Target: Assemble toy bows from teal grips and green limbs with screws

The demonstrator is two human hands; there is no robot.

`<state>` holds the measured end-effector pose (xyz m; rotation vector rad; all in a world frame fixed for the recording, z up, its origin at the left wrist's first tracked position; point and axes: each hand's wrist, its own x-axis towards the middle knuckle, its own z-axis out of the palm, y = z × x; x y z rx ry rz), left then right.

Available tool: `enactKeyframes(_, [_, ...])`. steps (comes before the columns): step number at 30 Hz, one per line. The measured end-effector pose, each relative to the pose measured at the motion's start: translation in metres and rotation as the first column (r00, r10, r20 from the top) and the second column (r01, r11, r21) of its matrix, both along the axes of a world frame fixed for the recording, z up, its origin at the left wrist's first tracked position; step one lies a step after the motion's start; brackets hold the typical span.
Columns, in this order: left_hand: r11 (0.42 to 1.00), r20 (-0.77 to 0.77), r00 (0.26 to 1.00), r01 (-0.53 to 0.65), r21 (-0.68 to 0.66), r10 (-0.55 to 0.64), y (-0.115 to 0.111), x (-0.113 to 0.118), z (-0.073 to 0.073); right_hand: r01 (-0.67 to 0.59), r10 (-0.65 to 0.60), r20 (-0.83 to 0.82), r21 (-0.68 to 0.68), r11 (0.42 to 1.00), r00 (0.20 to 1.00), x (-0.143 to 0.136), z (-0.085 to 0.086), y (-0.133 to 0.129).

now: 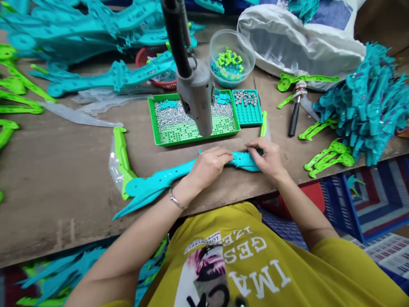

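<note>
A long turquoise plastic bow-like part (159, 180) lies at the table's front edge, its pointed end toward the left. My left hand (211, 167) is closed over its middle, fingertips pressed on its upper face. At the part's right end, my right hand (267, 157) has its fingers drawn together against the upper edge; anything pinched between them is hidden. A lime-green arm (120, 153) with a clear plastic piece (115, 169) joins the left end. Another lime-green arm (263, 123) stands behind my right hand.
A green tray (156, 137) of screws sits beyond the part, under a hanging grey electric screwdriver (198, 98). Beside it are a small turquoise tray (247, 117), a clear tub (214, 70) and a black-handled tool (294, 117). Turquoise parts (367, 102) are heaped at right.
</note>
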<state>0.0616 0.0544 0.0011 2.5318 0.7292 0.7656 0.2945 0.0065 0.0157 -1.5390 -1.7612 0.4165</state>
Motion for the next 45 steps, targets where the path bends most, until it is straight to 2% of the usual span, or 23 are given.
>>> enactKeyframes(4, [0.998, 0.047, 0.997, 0.057, -0.027, -0.056, 0.001, -0.002, -0.004, 0.003, -0.003, -0.004, -0.007, 1.0, 1.0, 0.0, -0.001, 0.001])
enactKeyframes(9, [0.998, -0.093, 0.994, 0.058, 0.0, -0.058, -0.006, -0.007, 0.005, -0.023, 0.023, 0.007, 0.009, 1.0, 1.0, 0.0, -0.002, 0.001])
enactKeyframes(16, [0.997, -0.212, 0.975, -0.068, 0.024, 0.071, -0.037, -0.008, 0.019, -0.057, 0.057, 0.041, -0.011, 0.998, 0.998, -0.001, -0.002, 0.001])
enactKeyframes(19, [0.994, -0.26, 0.959, -0.111, 0.02, 0.113, -0.047, -0.007, 0.019, -0.125, 0.126, 0.06, -0.014, 0.992, 0.99, -0.004, 0.002, 0.002])
enactKeyframes(23, [0.99, -0.207, 0.971, -0.136, -0.049, 0.123, -0.049, -0.01, 0.014, -0.211, 0.215, 0.114, -0.041, 0.977, 0.97, -0.01, 0.01, 0.003])
enactKeyframes(25, [0.978, -0.156, 0.97, -0.198, -0.065, 0.186, -0.048, -0.012, 0.014, -0.217, 0.221, 0.132, -0.044, 0.975, 0.966, -0.013, 0.015, 0.005])
enactKeyframes(28, [0.917, -0.221, 0.896, -0.399, -0.024, 0.385, -0.044, -0.012, 0.018, -0.173, 0.172, 0.046, 0.025, 0.985, 0.984, -0.018, 0.025, 0.014])
enactKeyframes(30, [0.887, -0.317, 0.839, -0.462, 0.015, 0.442, -0.04, -0.01, 0.021, -0.139, 0.145, -0.086, 0.076, 0.987, 0.986, -0.026, 0.033, 0.025])
enactKeyframes(33, [0.891, -0.368, 0.828, -0.455, -0.001, 0.422, -0.033, -0.008, 0.019, -0.183, 0.195, -0.242, 0.071, 0.98, 0.95, -0.05, 0.042, 0.047])
enactKeyframes(36, [0.878, -0.314, 0.845, -0.474, -0.066, 0.432, -0.031, -0.007, 0.012, -0.242, 0.245, -0.293, 0.044, 0.969, 0.924, -0.08, 0.042, 0.07])
enactKeyframes(39, [0.867, -0.258, 0.857, -0.485, -0.11, 0.447, -0.032, -0.007, 0.005, -0.244, 0.241, -0.323, 0.031, 0.969, 0.915, -0.099, 0.04, 0.086])
enactKeyframes(41, [0.863, -0.238, 0.858, -0.491, -0.121, 0.455, -0.034, -0.007, 0.004, -0.243, 0.234, -0.35, 0.02, 0.97, 0.907, -0.1, 0.043, 0.093])
enactKeyframes(45, [0.87, -0.252, 0.863, -0.478, -0.124, 0.439, -0.036, -0.008, 0.008, -0.243, 0.221, -0.403, -0.004, 0.97, 0.888, -0.086, 0.057, 0.107])
